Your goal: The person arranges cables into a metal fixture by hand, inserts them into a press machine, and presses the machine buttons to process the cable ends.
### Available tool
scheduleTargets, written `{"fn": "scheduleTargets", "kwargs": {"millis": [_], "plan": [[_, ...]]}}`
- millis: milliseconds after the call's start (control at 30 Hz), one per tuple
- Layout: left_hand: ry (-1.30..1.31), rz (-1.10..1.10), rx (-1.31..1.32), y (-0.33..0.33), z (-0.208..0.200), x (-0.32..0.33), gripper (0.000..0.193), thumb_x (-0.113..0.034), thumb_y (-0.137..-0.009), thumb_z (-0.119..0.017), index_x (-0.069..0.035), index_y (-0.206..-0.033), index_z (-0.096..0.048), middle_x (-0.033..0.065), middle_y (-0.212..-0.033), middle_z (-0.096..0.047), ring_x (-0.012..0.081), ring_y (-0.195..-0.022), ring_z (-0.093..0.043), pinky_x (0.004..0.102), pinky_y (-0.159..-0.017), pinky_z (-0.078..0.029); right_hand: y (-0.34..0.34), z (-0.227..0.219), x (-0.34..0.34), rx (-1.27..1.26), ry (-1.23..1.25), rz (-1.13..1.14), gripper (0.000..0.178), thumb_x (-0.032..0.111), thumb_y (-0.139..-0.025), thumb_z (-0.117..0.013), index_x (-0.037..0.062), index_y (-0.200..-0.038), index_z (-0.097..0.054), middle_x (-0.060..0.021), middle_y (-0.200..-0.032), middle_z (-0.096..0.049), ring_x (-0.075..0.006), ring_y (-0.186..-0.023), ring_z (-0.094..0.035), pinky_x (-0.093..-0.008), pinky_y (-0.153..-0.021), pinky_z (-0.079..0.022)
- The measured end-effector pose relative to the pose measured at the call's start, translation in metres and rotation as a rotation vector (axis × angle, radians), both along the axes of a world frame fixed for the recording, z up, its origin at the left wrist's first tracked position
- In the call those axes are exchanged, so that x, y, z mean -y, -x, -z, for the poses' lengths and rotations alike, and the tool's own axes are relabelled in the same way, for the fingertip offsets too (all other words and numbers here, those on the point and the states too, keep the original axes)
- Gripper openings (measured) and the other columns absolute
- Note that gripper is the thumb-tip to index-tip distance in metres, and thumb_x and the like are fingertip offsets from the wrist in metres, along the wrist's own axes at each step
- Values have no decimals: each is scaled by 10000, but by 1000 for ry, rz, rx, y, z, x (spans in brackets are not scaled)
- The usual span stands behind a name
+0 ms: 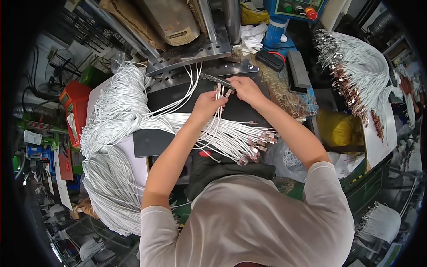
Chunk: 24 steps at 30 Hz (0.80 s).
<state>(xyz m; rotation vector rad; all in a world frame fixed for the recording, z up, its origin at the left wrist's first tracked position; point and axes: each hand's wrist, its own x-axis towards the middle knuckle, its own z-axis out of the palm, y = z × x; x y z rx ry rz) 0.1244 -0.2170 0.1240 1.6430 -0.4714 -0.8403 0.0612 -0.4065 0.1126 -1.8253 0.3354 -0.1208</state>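
Observation:
My left hand (pixel 209 106) is closed round a few white cables (pixel 218 116), whose metal-tipped ends stick up past the fingers. My right hand (pixel 247 90) is pinched at a narrow dark metal strip (pixel 213 79), close to those cable ends (pixel 228 93); the fingers hide what exactly it grips. Below both hands, a thick bundle of white cables (pixel 178 121) crosses a black work plate (pixel 149 143), its coppery connector ends (pixel 258 144) fanned toward my lap. Several other cables (pixel 189 91) run from the press to this bundle.
Ahead rises a steel press (pixel 189 60) with upright posts. Large white cable coils (pixel 118 102) are heaped on my left, beside a red bin (pixel 73 109). To the right lie a grey block (pixel 298 69) and a black case (pixel 270 60); farther over hangs another cable bundle (pixel 360 66).

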Motion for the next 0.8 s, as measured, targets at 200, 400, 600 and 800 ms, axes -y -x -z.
{"fn": "scheduleTargets", "kwargs": {"millis": [200,400,600,800], "plan": [[94,-35,-112,8,-9,-1,177,-150,-932,-722,-19,-1050,-709,0,-811,-664,79,-705,-608,248,-661,-485,1,5,-9,120,67,30,407,260,-917,-529,30,-1195,-717,-152,-897,-740,-248,-771,-703,-352,-775,-533],[33,-71,-158,-6,-12,-10,208,-221,-943,-718,-32,-1026,-744,-29,-768,-638,71,-639,-570,222,-599,-428,2,0,11,75,-60,-67,405,231,-861,-642,13,-1195,-715,-138,-903,-749,-214,-832,-703,-334,-787,-530],[-74,23,-143,-13,-8,-8,243,-278,-945,-726,-41,-987,-761,-46,-735,-609,59,-588,-531,207,-567,-389,1,7,17,43,-70,-112,400,194,-838,-691,-13,-1180,-715,-115,-914,-748,-163,-826,-684,-306,-765,-523],[-1,-106,-268,-8,-16,-5,243,-273,-957,-708,-41,-1010,-758,-56,-737,-595,46,-605,-527,202,-583,-403,8,-5,13,75,-61,-246,405,210,-899,-757,-14,-1229,-685,-57,-967,-736,-93,-854,-649,-268,-769,-505]]}}
